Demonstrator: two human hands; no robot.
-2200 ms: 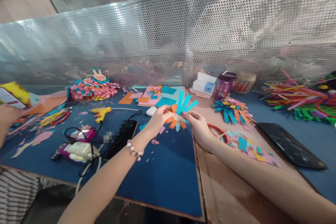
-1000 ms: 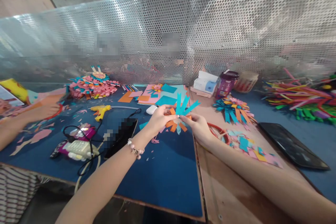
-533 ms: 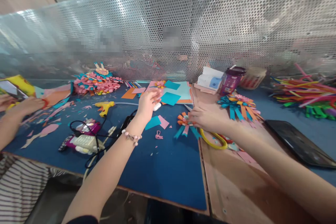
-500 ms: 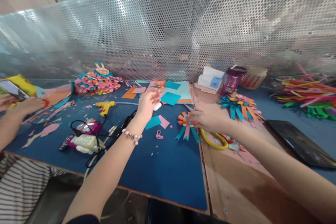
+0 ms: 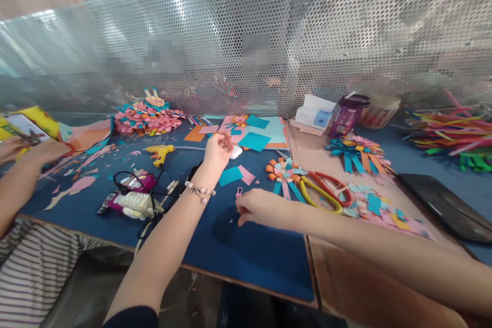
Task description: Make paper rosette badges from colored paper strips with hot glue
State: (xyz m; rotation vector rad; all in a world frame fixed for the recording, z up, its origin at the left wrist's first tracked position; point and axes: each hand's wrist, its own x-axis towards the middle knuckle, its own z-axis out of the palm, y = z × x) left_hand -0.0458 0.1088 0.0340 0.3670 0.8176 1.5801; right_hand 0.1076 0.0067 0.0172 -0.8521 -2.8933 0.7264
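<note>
My left hand (image 5: 219, 152) hovers with loosely curled, slightly parted fingers beside a white oval case (image 5: 236, 152); I see nothing in it. Low over the blue tabletop, my right hand (image 5: 257, 208) has bent fingers with a gap at the thumb. A thin pink paper scrap (image 5: 239, 192) lies just behind its fingertips; whether they touch is unclear. To the right rests a looped paper flower (image 5: 283, 170) in orange and pale blue, with teal and pink tails. Scissors with red and yellow handles (image 5: 333, 179) lie against it. A teal paper piece (image 5: 230, 176) and a pink one (image 5: 246, 175) lie between my hands.
A yellow glue gun (image 5: 160, 154), corded purple device (image 5: 132, 200) and pink flower pile (image 5: 149, 117) are left. A co-worker's hand (image 5: 49, 151) holds scissors there. Paper sheets (image 5: 274, 133), a purple cup (image 5: 348, 115), another flower (image 5: 357, 154) and a black case (image 5: 434, 205) lie around.
The paper flower, earlier held in both hands, now lies on the table. My right hand has left it and moved left and nearer to me. My left hand has moved away to the left.
</note>
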